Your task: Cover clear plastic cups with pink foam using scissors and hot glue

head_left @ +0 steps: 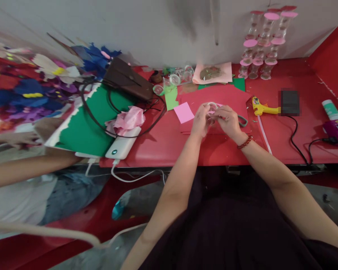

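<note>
Left hand (201, 119) and right hand (227, 118) together, each grip nearly closed, pinching a small whitish item (212, 106), above red paper (228, 94)

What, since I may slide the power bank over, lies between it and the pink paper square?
A dark cable curves across the red table between the power bank and pink paper, in the head view.
</note>
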### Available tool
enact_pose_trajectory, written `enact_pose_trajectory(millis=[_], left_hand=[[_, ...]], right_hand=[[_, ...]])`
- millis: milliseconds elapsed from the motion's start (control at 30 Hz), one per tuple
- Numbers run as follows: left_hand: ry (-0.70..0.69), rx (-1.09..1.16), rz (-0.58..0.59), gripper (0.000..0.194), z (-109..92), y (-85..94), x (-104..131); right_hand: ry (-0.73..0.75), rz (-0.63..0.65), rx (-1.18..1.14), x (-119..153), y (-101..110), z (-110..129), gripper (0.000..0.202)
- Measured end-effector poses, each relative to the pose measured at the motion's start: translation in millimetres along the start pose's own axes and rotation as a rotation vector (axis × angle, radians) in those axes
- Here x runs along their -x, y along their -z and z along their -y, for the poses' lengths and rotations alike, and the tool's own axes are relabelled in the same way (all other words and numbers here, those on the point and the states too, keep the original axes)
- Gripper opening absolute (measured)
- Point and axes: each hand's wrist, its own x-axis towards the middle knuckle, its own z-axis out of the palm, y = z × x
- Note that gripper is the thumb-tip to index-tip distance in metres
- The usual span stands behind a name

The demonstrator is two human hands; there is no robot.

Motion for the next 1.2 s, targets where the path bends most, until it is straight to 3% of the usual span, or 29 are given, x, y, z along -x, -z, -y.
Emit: enact_pose_trajectory(millis=[200,400,567,767,933,1100,1200], left_hand=[[0.007,-0.001,-0.034,0.049,14,-2.9,-4],[0.059,0.070,-0.003,0.040,10,-1.8,-3],[0.076,0.069,-0.001,0.041,9,-2.8,-3],[0.052,0.079,-0.001,0.041,16,2.6,-6],[0.075,0.133,-0.073,0.037,13,8.5,-6],[0.090,0.318,-0.084,0.028,1,5.0,4],[0.100,0.347,-0.023,0.029,-4,4.5,9]], right_hand=[[-0.135,-0.060,-0.127,0,-4,8,0.017],[-0.173,-0.138,-0.199,2,-7,15,0.017],[-0.258,-0.121,-0.340,2,-9,14,0.017],[-0.342,-0.154,-0.414,-2,-9,10,0.028],[-0.356,-0.264,-0.483,-5,-6,-2,0.022],[-0.421,-0.183,-0.367,-4,-4,-4,0.016],[-0.474,-0.139,-0.316,-2,-7,-1,0.033]])
